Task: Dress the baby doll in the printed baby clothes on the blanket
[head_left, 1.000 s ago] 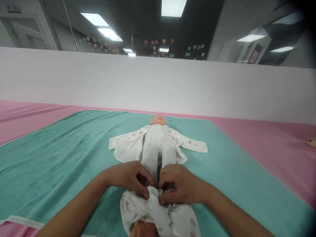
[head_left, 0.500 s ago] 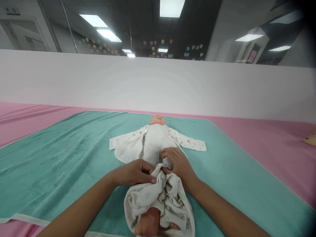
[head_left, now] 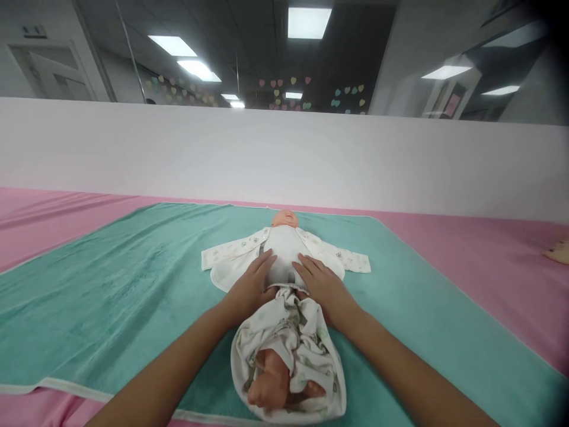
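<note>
A baby doll (head_left: 284, 218) lies on its back on a teal towel (head_left: 111, 279), head away from me. Its white printed jacket (head_left: 231, 254) is spread open on both sides, showing a white body. White printed trousers (head_left: 288, 350) are bunched over its legs, and the bare feet (head_left: 271, 382) stick out near me. My left hand (head_left: 251, 283) grips the trouser waist on the doll's left side, thumb hooked at the band. My right hand (head_left: 322, 284) grips the waist on the other side, fingers lying along the doll's hip.
The towel lies on a pink sheet (head_left: 480, 249). A white partition (head_left: 284, 157) runs across behind the doll. A small tan object (head_left: 560, 249) shows at the far right edge. Ceiling lights and heart stickers are visible beyond the partition.
Both hands have slid away from me along the doll's legs up to its waist, drawing the trousers up. The doll's feet have come out of the trouser legs.
</note>
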`<state>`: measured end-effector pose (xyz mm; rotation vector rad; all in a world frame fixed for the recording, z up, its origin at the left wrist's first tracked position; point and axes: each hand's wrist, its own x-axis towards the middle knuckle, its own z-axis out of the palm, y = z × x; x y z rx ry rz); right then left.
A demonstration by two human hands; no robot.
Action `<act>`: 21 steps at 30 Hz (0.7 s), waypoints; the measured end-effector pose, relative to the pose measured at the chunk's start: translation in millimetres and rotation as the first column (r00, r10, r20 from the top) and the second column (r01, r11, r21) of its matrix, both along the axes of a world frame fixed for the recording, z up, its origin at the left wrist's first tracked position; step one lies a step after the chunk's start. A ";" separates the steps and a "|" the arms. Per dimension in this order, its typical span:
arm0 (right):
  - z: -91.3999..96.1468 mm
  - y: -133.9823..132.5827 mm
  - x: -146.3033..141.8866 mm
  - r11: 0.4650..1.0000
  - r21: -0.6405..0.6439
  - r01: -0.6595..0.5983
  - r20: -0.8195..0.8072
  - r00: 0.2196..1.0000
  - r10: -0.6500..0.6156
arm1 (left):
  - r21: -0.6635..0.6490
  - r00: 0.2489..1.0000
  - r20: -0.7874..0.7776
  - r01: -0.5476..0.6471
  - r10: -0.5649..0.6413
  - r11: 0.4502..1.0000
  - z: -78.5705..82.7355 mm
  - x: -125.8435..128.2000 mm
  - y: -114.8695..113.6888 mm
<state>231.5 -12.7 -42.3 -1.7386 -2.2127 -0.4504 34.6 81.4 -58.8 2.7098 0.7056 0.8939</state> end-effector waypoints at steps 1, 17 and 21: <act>5.7 -1.6 -0.8 1.000 -0.001 -0.010 0.008 1.000 0.010 | 0.011 0.999 -0.035 0.019 -0.018 1.000 -3.8 1.6 4.3; 17.9 63.8 18.0 0.982 -0.006 0.191 -0.352 0.918 -0.181 | 0.034 0.982 -0.100 -0.157 0.160 0.987 24.3 34.3 55.5; 4.9 58.7 20.1 0.972 -0.031 0.232 -0.489 0.845 -0.217 | -0.104 0.983 0.023 -0.179 0.183 0.978 15.0 29.0 58.4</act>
